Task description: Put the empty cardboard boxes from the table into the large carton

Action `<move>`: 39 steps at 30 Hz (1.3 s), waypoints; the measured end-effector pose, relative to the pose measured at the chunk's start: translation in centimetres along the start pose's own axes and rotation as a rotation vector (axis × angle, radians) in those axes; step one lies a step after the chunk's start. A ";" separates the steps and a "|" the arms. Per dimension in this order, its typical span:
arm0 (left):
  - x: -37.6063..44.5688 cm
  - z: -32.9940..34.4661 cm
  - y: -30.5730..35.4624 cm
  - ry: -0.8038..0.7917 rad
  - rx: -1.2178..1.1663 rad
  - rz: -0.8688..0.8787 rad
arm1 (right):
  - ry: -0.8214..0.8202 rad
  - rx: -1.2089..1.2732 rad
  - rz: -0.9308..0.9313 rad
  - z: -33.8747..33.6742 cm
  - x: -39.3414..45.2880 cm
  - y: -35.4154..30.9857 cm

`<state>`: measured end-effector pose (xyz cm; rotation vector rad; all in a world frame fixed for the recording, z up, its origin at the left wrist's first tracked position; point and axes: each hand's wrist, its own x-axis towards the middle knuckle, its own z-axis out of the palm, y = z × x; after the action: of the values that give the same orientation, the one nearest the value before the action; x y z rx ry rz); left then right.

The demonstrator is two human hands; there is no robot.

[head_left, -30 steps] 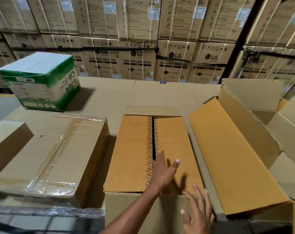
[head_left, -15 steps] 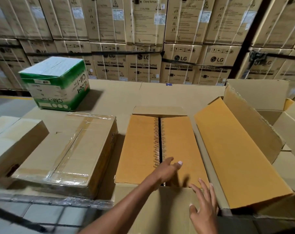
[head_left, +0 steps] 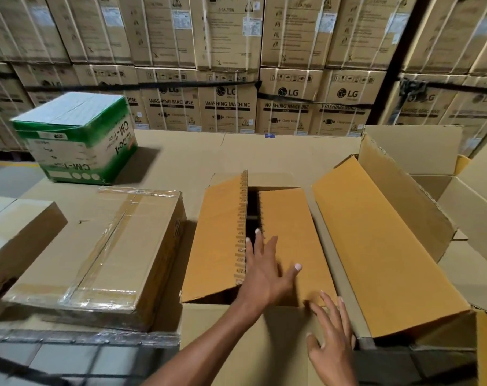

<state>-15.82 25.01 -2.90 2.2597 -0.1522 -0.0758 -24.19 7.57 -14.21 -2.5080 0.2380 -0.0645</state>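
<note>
The large carton (head_left: 236, 344) stands right in front of me, its long right flap (head_left: 381, 246) folded out. Of its two orange inner flaps, the left one (head_left: 217, 238) is tilted up and the right one (head_left: 289, 232) lies flat, with a dark gap between them. My left hand (head_left: 264, 268) lies with straight fingers over the right inner flap, fingertips at the gap and the left flap's edge. My right hand (head_left: 331, 344) hovers spread over the carton's near edge, holding nothing. A taped brown box (head_left: 97, 254) sits on the table just left of the carton.
A green-and-white box (head_left: 75, 135) stands at the table's back left. Another brown box (head_left: 14, 240) lies at the far left. A second open carton (head_left: 445, 174) sits at the right. Stacked washing-machine cartons (head_left: 228, 104) wall off the back.
The left inner flap has lifted and the gap between the flaps has widened. My left hand has slid forward to the gap. My right hand stays near the carton's near edge.
</note>
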 end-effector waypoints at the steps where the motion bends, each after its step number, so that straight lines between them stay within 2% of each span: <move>1: -0.1 -1.0 -0.5 0.069 0.020 0.091 | 0.010 0.020 0.002 0.0 -0.1 0.0; 4: -0.2 -3.9 -2.7 0.304 0.218 0.336 | 0.043 0.064 -0.006 0.0 -0.1 0.0; 6: -0.1 -5.8 -4.2 0.466 0.484 0.344 | 0.051 0.071 0.001 0.2 0.1 0.1; 9: -0.4 -8.9 -6.5 0.580 0.729 0.086 | 0.050 0.053 0.006 0.1 0.1 -0.1; 12: -0.2 -12.7 -9.5 0.470 0.706 -0.302 | 0.047 0.046 0.013 -0.2 0.1 -0.8; 14: 0.1 -15.5 -11.3 0.425 0.705 -0.492 | 0.056 0.011 0.017 -0.4 0.1 -1.0; 20: 0.1 -18.3 -18.0 0.275 0.425 -0.719 | 0.125 -0.086 0.045 -1.2 1.1 -3.0; 23: -0.3 -17.7 -20.1 0.295 0.368 -0.711 | 0.150 -0.127 -0.081 -1.6 2.3 -6.4; 25: -0.6 -17.4 -20.1 0.328 0.347 -0.690 | 0.063 0.004 -0.212 -1.6 2.6 -10.1; 28: -1.0 -17.3 -19.1 0.372 0.336 -0.683 | -0.227 0.279 -0.222 -0.5 2.6 -16.0; 29: -0.9 -17.4 -19.2 0.383 0.318 -0.676 | -0.341 0.271 -0.195 0.2 2.8 -17.3; 31: -0.8 -17.9 -19.3 0.383 0.281 -0.648 | -0.582 0.106 -0.127 1.5 3.7 -18.7; 33: -0.7 -18.2 -19.2 0.379 0.245 -0.635 | -0.736 -0.111 -0.048 2.5 4.9 -18.9; 35: -0.9 -18.4 -18.5 0.388 0.239 -0.642 | -0.741 -0.183 -0.006 3.1 5.7 -19.0; 39: -1.6 -19.2 -17.9 0.442 0.238 -0.535 | -0.547 -0.130 -0.109 1.6 6.6 -19.6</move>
<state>-13.86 51.20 -4.35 2.4335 0.7119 0.1681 -14.45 22.85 -4.13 -2.5520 -0.1234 0.6020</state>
